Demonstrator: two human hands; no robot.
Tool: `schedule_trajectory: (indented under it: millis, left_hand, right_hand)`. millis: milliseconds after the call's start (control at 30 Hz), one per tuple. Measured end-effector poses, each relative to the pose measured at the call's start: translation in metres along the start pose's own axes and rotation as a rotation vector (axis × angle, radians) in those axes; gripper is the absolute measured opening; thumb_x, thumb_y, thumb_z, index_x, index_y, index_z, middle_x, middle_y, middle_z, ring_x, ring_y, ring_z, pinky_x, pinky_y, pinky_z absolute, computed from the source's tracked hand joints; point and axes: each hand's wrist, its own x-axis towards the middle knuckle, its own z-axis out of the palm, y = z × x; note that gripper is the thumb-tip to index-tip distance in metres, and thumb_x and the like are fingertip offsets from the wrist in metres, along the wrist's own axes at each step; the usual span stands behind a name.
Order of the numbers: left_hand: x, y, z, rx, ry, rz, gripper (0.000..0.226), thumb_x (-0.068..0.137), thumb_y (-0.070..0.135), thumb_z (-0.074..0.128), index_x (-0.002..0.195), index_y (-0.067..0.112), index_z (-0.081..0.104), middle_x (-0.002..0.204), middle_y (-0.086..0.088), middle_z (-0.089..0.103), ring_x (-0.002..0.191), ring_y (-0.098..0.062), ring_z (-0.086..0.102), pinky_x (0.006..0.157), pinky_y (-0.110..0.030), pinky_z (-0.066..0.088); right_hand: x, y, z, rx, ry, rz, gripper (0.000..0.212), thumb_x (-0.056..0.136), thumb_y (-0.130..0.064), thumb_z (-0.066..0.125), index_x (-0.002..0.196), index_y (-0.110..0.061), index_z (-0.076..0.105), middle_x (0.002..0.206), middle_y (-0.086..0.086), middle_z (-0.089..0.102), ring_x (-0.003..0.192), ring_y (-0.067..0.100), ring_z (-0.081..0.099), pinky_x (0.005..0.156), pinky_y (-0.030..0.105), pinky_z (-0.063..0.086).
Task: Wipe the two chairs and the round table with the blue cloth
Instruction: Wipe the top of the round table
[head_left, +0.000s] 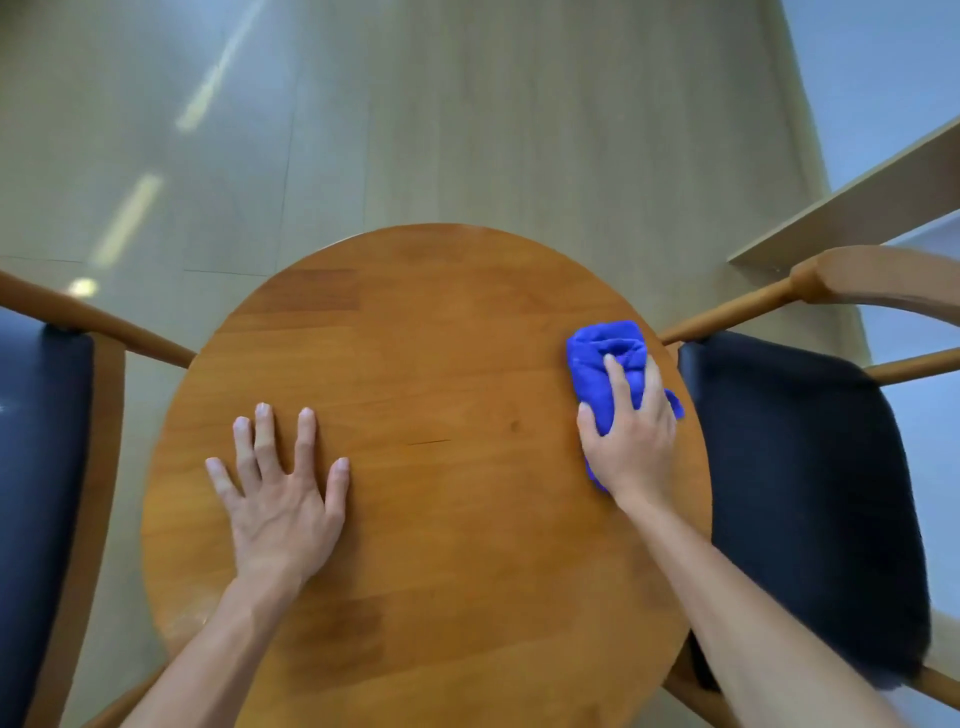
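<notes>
The round wooden table (431, 332) fills the middle of the view. My right hand (631, 436) grips the bunched blue cloth (597, 358) and holds it down on the table's right side, near the edge. My left hand (280, 488) lies flat on the tabletop at the left, fingers spread and straight. A wooden chair with a dark seat (810, 467) stands to the right of the table. A second chair with a dark seat (36, 467) stands to the left, partly cut off by the frame.
A pale wooden floor (415, 104) stretches beyond the table. A light wooden board or shelf edge (852, 208) runs diagonally at the upper right, above the right chair's armrest (883, 275).
</notes>
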Motion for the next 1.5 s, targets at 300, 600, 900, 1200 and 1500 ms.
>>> schedule_trajectory:
  millis: [300,600,900,1200,1500]
  left_hand:
    - [0.000,0.005,-0.015,0.003,-0.080,-0.031,0.072,0.089,0.059,0.018,0.153,0.026,0.015,0.161,-0.010,-0.002,0.147,-0.027,-0.010,0.116,-0.057,0.000]
    - [-0.001,0.005,-0.017,0.051,-0.098,-0.007,0.066,0.096,0.055,0.023,0.153,0.025,0.009,0.160,-0.012,-0.007,0.146,-0.030,-0.013,0.116,-0.058,-0.003]
    - [-0.018,0.037,-0.029,-0.039,-0.071,0.060,0.061,0.095,0.040,0.046,0.149,0.018,0.027,0.158,-0.020,0.011,0.145,-0.039,0.006,0.113,-0.060,0.015]
    - [-0.160,0.114,0.026,-0.091,-0.004,0.363,0.067,0.078,0.054,0.059,0.136,0.021,0.054,0.148,-0.022,0.036,0.140,-0.040,0.030,0.110,-0.064,0.020]
    - [-0.230,0.141,0.061,0.113,-0.081,0.779,0.071,0.077,0.042,0.060,0.143,0.025,0.039,0.155,-0.009,0.031,0.145,-0.029,0.022,0.111,-0.061,0.019]
  right_hand:
    - [-0.156,0.016,-0.038,0.113,-0.286,-0.829,0.063,0.078,-0.041,0.067,0.137,-0.032,0.049,0.151,0.014,0.034,0.138,0.036,0.037,0.104,0.060,0.036]
    - [-0.088,-0.023,-0.015,-0.042,0.035,0.351,0.059,0.089,-0.039,0.052,0.143,-0.016,0.043,0.150,0.027,0.029,0.125,0.044,0.044,0.098,0.057,0.040]
    - [-0.230,-0.140,-0.055,0.333,-0.384,0.076,0.061,0.087,-0.048,0.049,0.145,-0.030,0.041,0.157,0.012,0.024,0.143,0.031,0.025,0.114,0.052,0.026]
    - [-0.162,0.032,-0.050,0.113,-0.280,0.169,0.055,0.097,-0.039,0.032,0.144,-0.013,0.042,0.155,0.013,0.030,0.144,0.030,0.023,0.117,0.052,0.021]
    - [-0.173,0.035,-0.025,-0.037,-0.144,0.087,0.057,0.096,-0.036,0.034,0.146,-0.009,0.036,0.155,0.019,0.028,0.144,0.036,0.023,0.115,0.052,0.017]
